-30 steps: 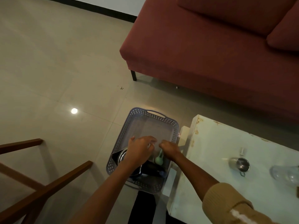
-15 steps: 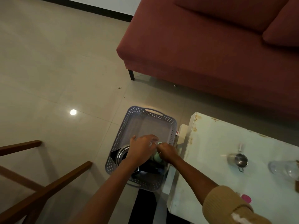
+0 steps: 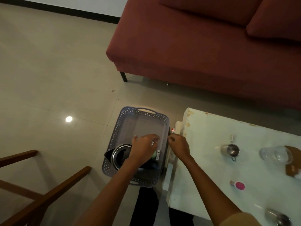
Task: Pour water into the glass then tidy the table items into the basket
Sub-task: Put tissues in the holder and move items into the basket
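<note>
Lavender plastic basket (image 3: pixel 147 126) on the floor holds a kettle (image 3: pixel 119 154) just under my left hand (image 3: pixel 144 150), fingers curled around something small I cannot identify, while my right hand (image 3: pixel 178 145), loosely curled and seemingly empty, hovers at its rim.

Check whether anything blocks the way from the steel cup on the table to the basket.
Nothing visible blocks it. The steel cup stands on open tabletop. The basket sits on the floor beside the table, its far half bare; the kettle fills the near end.
</note>
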The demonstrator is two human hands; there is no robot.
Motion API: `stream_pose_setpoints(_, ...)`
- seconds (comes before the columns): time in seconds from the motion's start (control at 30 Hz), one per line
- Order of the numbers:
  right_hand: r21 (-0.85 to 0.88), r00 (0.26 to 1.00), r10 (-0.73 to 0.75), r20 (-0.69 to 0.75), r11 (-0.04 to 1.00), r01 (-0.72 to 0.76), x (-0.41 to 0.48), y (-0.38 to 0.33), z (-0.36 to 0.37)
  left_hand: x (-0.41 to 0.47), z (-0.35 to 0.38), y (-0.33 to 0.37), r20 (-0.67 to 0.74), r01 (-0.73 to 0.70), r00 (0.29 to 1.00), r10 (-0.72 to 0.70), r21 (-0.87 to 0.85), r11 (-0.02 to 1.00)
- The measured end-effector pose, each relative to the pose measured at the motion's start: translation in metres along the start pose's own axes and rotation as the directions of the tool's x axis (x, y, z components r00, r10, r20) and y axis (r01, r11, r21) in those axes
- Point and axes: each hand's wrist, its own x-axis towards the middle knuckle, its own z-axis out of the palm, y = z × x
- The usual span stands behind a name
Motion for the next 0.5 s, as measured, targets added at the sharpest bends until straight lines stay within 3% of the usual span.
stream_pose_setpoints(0.1, 0.210, 0.981, 0.170, -0.093, 0.967, -0.148, -0.035, 0.034, -0.029, -0.002, 0.015, 0.031, 0.016, -0.100, 0.995, 0.100, 0.006, 0.995)
stream_pose_setpoints(0.3, 0.490, 0.893, 0.436, -0.112, 0.806, -0.332, -0.113, 0.125, -0.066, 0.001, 0.093, 0.107, 0.091, -0.260, 0.963, 0.254, 0.058, 0.964)
stream_pose_setpoints(0.5, 0.545, 0.832, 0.540, -0.126, 0.739, -0.397, -0.162, 0.227, -0.115, 0.017, 0.198, 0.187, 0.177, -0.111, 0.977, 0.116, -0.038, 0.993)
